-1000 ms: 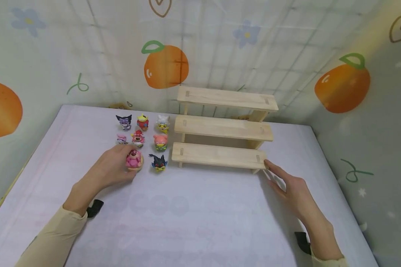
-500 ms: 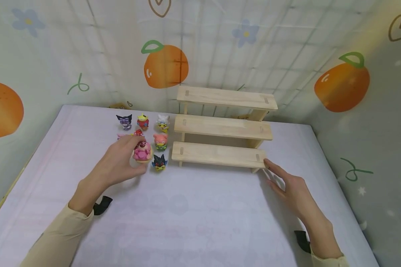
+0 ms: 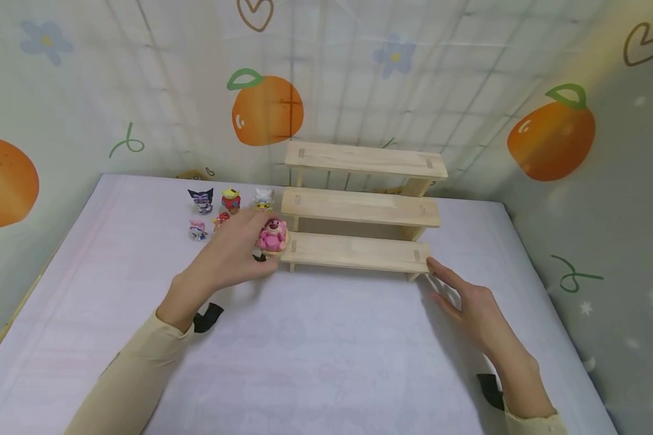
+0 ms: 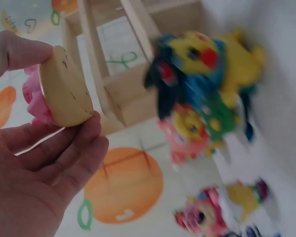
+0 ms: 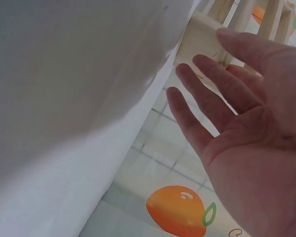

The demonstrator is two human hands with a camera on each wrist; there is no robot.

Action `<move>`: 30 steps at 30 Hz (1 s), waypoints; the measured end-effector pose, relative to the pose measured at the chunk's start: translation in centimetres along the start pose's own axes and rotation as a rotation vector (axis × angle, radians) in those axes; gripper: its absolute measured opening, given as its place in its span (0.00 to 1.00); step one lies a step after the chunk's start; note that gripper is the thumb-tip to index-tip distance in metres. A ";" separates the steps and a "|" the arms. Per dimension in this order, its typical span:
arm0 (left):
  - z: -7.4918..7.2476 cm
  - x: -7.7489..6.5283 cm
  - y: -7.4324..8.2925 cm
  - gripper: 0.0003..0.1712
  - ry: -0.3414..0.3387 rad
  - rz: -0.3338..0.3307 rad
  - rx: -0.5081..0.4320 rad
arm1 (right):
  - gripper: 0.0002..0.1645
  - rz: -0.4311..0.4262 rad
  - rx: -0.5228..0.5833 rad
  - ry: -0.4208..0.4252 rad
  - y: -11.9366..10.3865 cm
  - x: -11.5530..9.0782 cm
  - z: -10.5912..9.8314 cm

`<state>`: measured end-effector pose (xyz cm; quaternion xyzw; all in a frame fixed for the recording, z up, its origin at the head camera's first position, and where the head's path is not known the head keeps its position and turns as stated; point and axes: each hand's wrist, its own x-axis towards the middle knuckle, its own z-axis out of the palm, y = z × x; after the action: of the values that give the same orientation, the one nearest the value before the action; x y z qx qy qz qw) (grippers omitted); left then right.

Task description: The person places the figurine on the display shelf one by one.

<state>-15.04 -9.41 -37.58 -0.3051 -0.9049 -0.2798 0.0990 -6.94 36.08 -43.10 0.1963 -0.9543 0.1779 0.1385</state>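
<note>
My left hand pinches a pink bear figurine between thumb and fingers, lifted off the table at the left end of the wooden three-tier stand's lowest board. Its flat cream base faces the left wrist camera. At the stand's right front corner, my right hand rests its fingertips against the lowest board, fingers extended and holding nothing. Below the left hand stand a black-eared figurine and a pink one with a green body, both largely hidden in the head view.
Behind the left hand are more small figurines: a black-and-purple one, a red-and-yellow one, a white-topped one and a small pink one. A red-topped figurine is partly covered. A printed curtain hangs behind the white table.
My left hand has carried the pink bear figurine rightwards from the group of figurines to the stand's left end. The right hand has stayed at the stand's corner.
</note>
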 end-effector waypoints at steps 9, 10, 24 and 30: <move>1.9 3.5 2.2 0.35 0.018 0.004 0.005 | 0.48 -0.035 0.000 0.024 0.4 -0.1 0.2; 2.0 3.8 2.4 0.35 0.024 -0.003 0.006 | 0.48 -0.038 -0.002 0.025 0.4 -0.1 0.2; 3.6 5.7 2.7 0.39 0.075 -0.126 -0.032 | 0.47 -0.017 0.008 0.009 0.3 -0.3 0.1; 3.4 5.8 2.5 0.39 0.091 -0.166 -0.060 | 0.47 -0.028 0.012 0.005 0.2 -0.2 0.0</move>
<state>-18.21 -2.99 -37.21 -0.2189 -0.9128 -0.3277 0.1073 -6.88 36.29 -43.24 0.2098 -0.9501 0.1822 0.1421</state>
